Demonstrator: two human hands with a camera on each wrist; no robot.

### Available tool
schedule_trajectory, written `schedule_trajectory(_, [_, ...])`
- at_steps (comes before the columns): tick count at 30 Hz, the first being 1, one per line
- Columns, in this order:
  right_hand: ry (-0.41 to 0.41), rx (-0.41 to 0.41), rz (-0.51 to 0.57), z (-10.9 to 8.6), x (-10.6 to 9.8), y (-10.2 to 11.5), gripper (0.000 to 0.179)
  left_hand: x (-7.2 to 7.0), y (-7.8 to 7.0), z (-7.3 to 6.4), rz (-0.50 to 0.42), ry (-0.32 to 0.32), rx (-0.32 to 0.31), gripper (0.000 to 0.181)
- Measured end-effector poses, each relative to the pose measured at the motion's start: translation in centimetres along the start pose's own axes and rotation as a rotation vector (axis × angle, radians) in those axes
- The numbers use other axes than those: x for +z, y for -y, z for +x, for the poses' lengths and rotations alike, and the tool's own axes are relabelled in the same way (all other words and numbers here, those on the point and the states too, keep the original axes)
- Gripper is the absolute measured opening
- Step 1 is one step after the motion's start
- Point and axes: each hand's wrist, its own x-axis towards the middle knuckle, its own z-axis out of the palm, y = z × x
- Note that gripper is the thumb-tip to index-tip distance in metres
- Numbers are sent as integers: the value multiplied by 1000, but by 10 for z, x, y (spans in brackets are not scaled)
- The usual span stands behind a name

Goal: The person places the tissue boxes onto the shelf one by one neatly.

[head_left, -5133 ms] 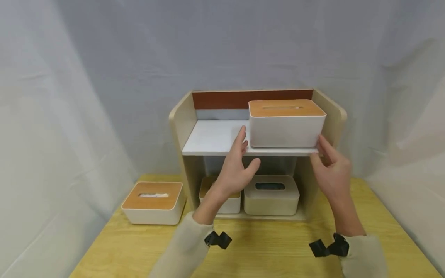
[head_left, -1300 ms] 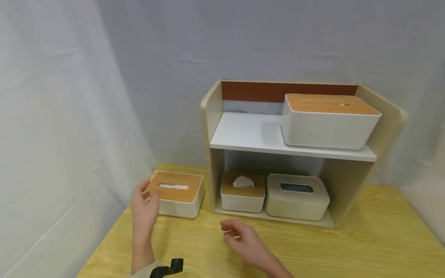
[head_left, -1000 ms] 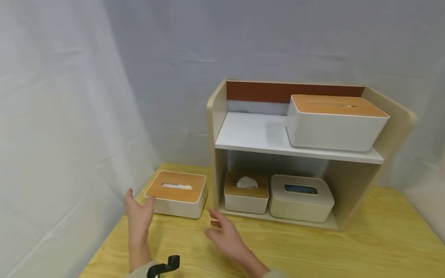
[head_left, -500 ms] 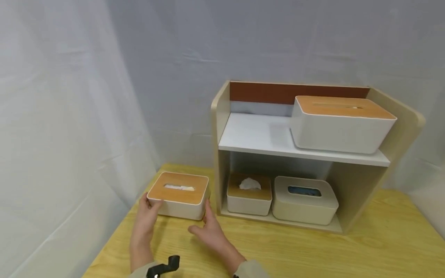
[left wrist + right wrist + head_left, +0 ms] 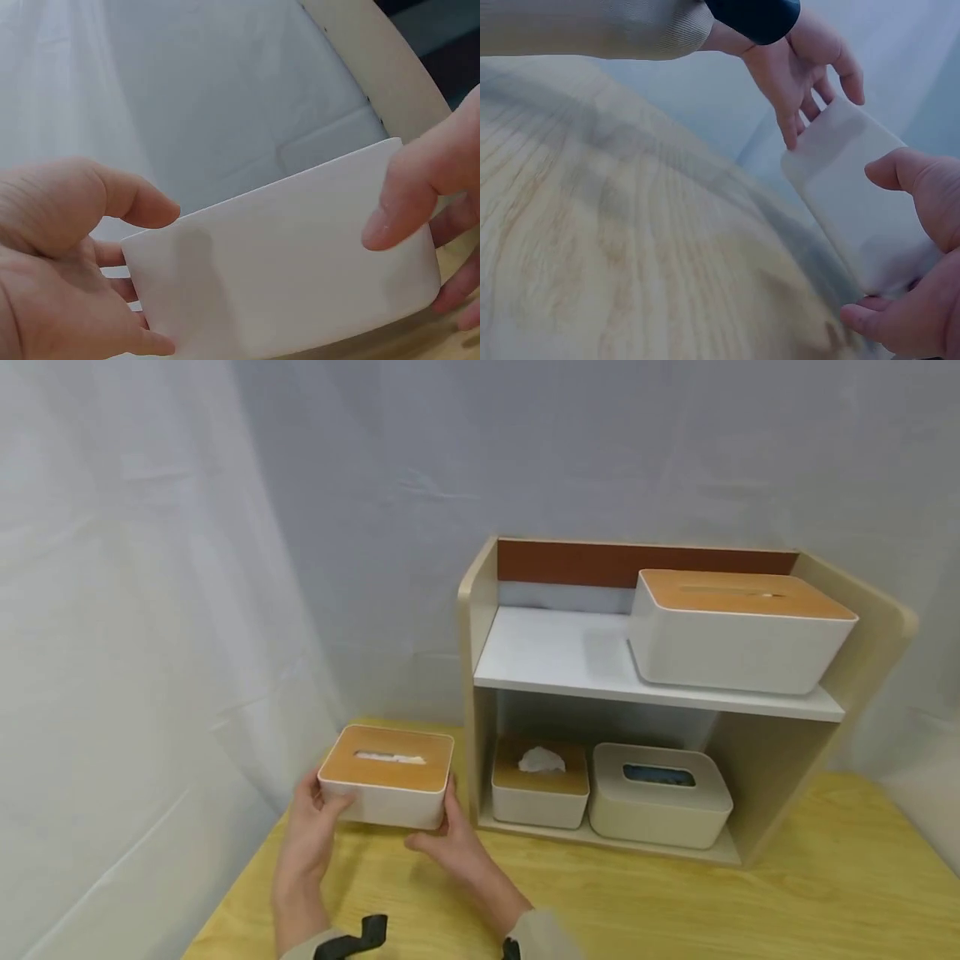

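Note:
A white tissue box (image 5: 390, 806) with a wood-look lid and a slot showing tissue is held between both hands, slightly above the table at the left. My left hand (image 5: 306, 831) grips its left end, the thumb on the front wall and the fingers round the side. At the right end my right hand (image 5: 457, 847) grips it, fingers along the side, thumb by the front. In the left wrist view the plain front wall of the tissue box (image 5: 292, 255) faces me. The right wrist view shows the left hand (image 5: 799, 71) at the box's far end.
Right of the hands stands a two-tier shelf (image 5: 555, 652). On its top board sits a larger wood-lidded tissue box (image 5: 738, 647), to the right. Below are a small tissue box (image 5: 538, 806) and a cream tissue box (image 5: 660, 818). Pale curtains (image 5: 150, 652) hang around the wooden table (image 5: 637, 902).
Both hands have left the large box on the upper shelf and come left to the smaller tissue box. They now grip its ends, and it has risen a little off the table.

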Motion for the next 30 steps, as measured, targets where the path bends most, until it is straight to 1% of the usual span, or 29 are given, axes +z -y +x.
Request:
schedule_trajectory(1, [-3,-5,-5,1,-1,3,114,2,-4,-1,-13,2,11,75])
schedule_trajectory(3, [-12,-36,-61,0,-2,10,113,4,-11,-5,-18,-17,25,76])
schedule_trajectory(8, [-20,-122,-197,-5,2,29,116,1,-26,-15,-3,-110,20,77])
schedule_trajectory(11, [-20,-129,-250,-11,4,40,118,0,-35,-21,4,-151,26,77])
schedule_trajectory(15, [-6,-123,-309,-20,7,53,118,1,-49,-31,-20,-189,80,75])
schedule_trajectory(18, [-2,-145,-340,-27,8,60,117,2,-57,-38,-67,-193,134,71])
schedule_trajectory(21, [-15,-177,-362,-33,8,67,117,3,-64,-43,-112,-182,174,70])
schedule_trajectory(27, [-46,-221,-405,-46,6,80,118,8,-74,-54,-149,-167,241,70])
schedule_trajectory(30, [-49,-241,-417,-52,6,87,117,11,-80,-60,-168,-158,296,70])
